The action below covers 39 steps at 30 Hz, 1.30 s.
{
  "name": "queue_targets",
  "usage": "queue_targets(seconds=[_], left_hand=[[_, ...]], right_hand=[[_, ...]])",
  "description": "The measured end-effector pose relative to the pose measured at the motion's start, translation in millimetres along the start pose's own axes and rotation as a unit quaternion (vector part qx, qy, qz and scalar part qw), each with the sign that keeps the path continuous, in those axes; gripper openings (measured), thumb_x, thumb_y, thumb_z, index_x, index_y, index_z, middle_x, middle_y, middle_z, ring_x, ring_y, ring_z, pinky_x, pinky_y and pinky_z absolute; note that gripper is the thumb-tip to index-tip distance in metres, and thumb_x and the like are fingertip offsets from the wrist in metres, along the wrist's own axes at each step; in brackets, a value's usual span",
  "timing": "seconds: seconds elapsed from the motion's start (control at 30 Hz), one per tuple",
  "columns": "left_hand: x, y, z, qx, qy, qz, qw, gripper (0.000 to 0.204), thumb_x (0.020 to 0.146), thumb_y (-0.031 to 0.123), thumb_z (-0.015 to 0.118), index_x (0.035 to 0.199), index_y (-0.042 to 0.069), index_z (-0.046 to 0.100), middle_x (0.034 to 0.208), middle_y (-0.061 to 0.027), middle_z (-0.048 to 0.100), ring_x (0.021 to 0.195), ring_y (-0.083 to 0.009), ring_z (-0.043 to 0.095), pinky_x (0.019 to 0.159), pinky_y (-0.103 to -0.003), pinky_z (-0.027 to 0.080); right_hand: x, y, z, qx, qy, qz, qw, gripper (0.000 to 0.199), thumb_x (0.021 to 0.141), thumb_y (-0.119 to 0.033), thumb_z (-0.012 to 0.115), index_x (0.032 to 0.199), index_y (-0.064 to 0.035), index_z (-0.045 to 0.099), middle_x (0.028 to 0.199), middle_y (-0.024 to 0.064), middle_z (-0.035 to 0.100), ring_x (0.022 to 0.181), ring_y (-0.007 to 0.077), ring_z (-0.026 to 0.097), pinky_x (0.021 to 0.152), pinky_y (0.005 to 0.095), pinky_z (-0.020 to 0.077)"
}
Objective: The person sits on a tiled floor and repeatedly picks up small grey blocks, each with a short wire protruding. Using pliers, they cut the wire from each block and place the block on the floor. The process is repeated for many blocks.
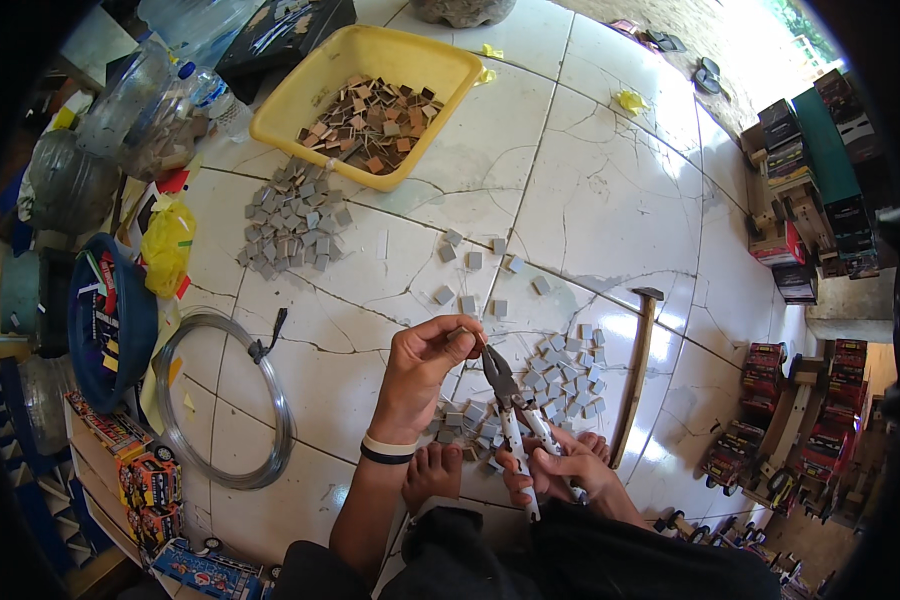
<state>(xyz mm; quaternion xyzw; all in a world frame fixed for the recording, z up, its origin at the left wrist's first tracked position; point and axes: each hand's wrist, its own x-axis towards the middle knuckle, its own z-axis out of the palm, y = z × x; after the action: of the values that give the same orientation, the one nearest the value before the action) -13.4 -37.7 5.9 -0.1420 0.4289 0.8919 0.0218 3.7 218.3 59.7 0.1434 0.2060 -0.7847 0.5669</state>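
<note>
Black clothing [650, 560] fills the lower edge. At centre, the left hand [422, 362] pinches 1 small piece [483, 340] with little finger gap, at the nose of the pliers [503, 380]; the right hand [568, 468] wraps their part-spread handles. The piece is probably light, stiff; grip opposite edges. No writing is legible on it.

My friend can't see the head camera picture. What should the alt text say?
A person's right hand grips pliers by their spotted white handles, jaws close to the left hand. On cracked white tiles are small grey squares, a hammer, a shiny coil and a yellow basin.
</note>
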Motion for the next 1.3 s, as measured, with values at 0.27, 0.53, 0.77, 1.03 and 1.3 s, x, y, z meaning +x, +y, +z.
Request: queue_targets(seconds=[0.27, 0.53, 0.77, 1.03, 1.3], left_hand=[[0.1, 11.5, 2.2, 0.104, 0.061, 0.003, 0.993, 0.018, 0.103, 0.012, 0.073, 0.115, -0.001, 0.075, 0.106, -0.0043, 0.075, 0.095, -0.0101, 0.066, 0.090, -0.026, 0.053], [0.1, 3.1, 1.7, 0.059, 0.090, -0.001, 0.994, 0.015, 0.101, 0.009, 0.075, 0.113, -0.001, 0.074, 0.108, -0.0042, 0.076, 0.098, -0.0093, 0.067, 0.091, -0.025, 0.053], [-2.2, -22.8, 8.2, 0.089, 0.053, 0.077, 0.992, 0.008, 0.099, -0.001, 0.074, 0.106, 0.001, 0.070, 0.110, -0.0040, 0.072, 0.105, -0.0107, 0.066, 0.097, -0.026, 0.053], [-3.7, -30.3, 15.0, 0.129, 0.049, 0.101, 0.985, 0.006, 0.101, 0.002, 0.073, 0.103, 0.001, 0.068, 0.112, -0.0053, 0.069, 0.107, -0.0121, 0.065, 0.099, -0.029, 0.052], [-3.5, -27.7, 16.3, 0.150, 0.061, 0.081, 0.984, 0.008, 0.100, 0.003, 0.074, 0.104, -0.001, 0.069, 0.110, -0.0070, 0.071, 0.103, -0.0125, 0.067, 0.096, -0.028, 0.055]], right_hand=[[5.9, -14.2, -5.6, -0.193, 0.043, 0.012, 0.980, 0.064, 0.111, -0.014, 0.055, 0.167, -0.0087, 0.024, 0.144, 0.0197, 0.058, 0.125, 0.0275, 0.063, 0.099, 0.0411, 0.0558], [9.1, -18.2, -3.9, -0.292, 0.124, -0.003, 0.948, 0.073, 0.113, -0.018, 0.053, 0.171, -0.0090, 0.011, 0.163, 0.0203, 0.049, 0.142, 0.0306, 0.057, 0.112, 0.0416, 0.0505], [13.9, -14.9, 8.1, -0.248, 0.122, -0.010, 0.961, 0.073, 0.113, -0.019, 0.053, 0.172, -0.0111, 0.010, 0.161, 0.0203, 0.049, 0.139, 0.0317, 0.059, 0.107, 0.0455, 0.0576], [14.3, -14.2, 8.7, -0.276, 0.133, -0.005, 0.952, 0.075, 0.113, -0.017, 0.054, 0.173, -0.0150, 0.009, 0.156, 0.0185, 0.053, 0.132, 0.0289, 0.063, 0.100, 0.0414, 0.0601], [14.4, -13.1, 13.0, -0.323, 0.146, -0.022, 0.935, 0.072, 0.111, -0.014, 0.057, 0.171, -0.0131, 0.016, 0.151, 0.0175, 0.056, 0.126, 0.0264, 0.064, 0.100, 0.0400, 0.0593]])
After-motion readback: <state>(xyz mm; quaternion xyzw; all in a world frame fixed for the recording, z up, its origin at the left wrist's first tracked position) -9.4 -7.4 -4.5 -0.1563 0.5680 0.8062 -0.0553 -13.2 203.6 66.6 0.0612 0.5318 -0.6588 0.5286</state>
